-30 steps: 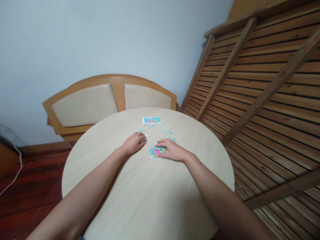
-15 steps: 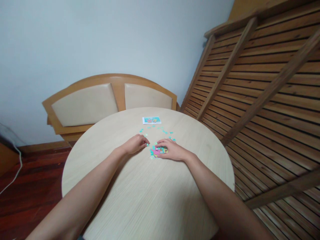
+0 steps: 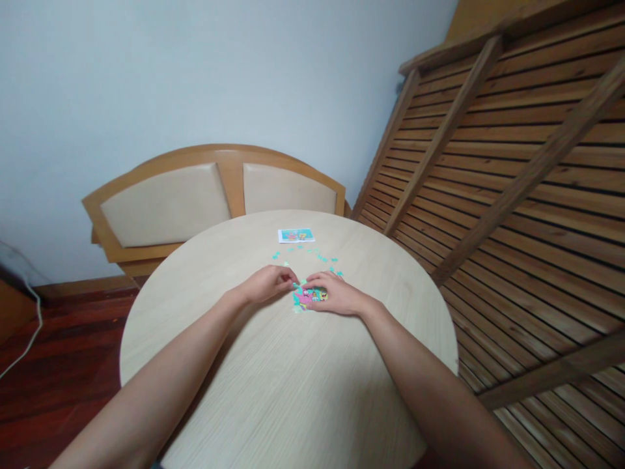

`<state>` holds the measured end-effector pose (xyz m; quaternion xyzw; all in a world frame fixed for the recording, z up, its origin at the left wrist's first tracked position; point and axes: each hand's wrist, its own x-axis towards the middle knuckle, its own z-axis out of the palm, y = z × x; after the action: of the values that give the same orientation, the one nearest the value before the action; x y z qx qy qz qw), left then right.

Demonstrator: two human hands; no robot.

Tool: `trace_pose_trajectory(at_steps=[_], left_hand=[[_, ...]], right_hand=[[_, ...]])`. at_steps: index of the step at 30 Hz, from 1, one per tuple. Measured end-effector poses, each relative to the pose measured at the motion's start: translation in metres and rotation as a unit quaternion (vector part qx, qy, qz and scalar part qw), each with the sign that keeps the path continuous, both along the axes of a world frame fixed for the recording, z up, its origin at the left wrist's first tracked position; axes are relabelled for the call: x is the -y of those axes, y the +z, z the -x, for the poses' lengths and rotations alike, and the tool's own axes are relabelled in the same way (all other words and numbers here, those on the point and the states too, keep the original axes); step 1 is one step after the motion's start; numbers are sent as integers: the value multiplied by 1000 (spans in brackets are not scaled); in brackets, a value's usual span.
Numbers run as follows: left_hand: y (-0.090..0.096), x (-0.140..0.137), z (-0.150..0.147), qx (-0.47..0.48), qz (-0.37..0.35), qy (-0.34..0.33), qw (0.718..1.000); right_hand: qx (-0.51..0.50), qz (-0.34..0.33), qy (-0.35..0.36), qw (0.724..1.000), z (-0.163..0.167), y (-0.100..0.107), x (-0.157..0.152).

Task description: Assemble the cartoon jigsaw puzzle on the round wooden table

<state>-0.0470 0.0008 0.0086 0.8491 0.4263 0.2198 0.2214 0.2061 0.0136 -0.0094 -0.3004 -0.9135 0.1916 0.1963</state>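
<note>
A partly joined jigsaw puzzle (image 3: pixel 306 298) in pink, teal and yellow lies flat on the round table. My left hand (image 3: pixel 272 283) is at its upper left corner, thumb and fingers pinched on a small teal puzzle piece (image 3: pixel 295 285). From the right side, my right hand (image 3: pixel 336 293) grips the puzzle, fingers along its top edge and thumb near its lower edge. That hand hides the puzzle's right part. Several loose teal pieces (image 3: pixel 322 258) lie in an arc beyond both hands.
A picture card (image 3: pixel 296 235) with a similar teal scene lies toward the table's far side. Behind the pale round table (image 3: pixel 273 378) stands a padded wooden headboard (image 3: pixel 166 205) against the wall. A slatted wooden frame (image 3: pixel 512 195) leans at the right. A white cable (image 3: pixel 36 319) hangs at the left.
My left hand has moved a little to the right with the small piece, up to the puzzle's upper left corner. My right hand has stayed in place on the puzzle.
</note>
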Motion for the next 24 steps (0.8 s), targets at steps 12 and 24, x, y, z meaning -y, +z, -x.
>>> trace_pose_trajectory(at_steps=[12,24], left_hand=[[-3,1,-15,152,104,-11,983],[-2,1,-19,201,96,-12,975]], right_hand=[[-108,-51,-14,993,9,19,7],[-122,-86,-57,987,8,22,7]])
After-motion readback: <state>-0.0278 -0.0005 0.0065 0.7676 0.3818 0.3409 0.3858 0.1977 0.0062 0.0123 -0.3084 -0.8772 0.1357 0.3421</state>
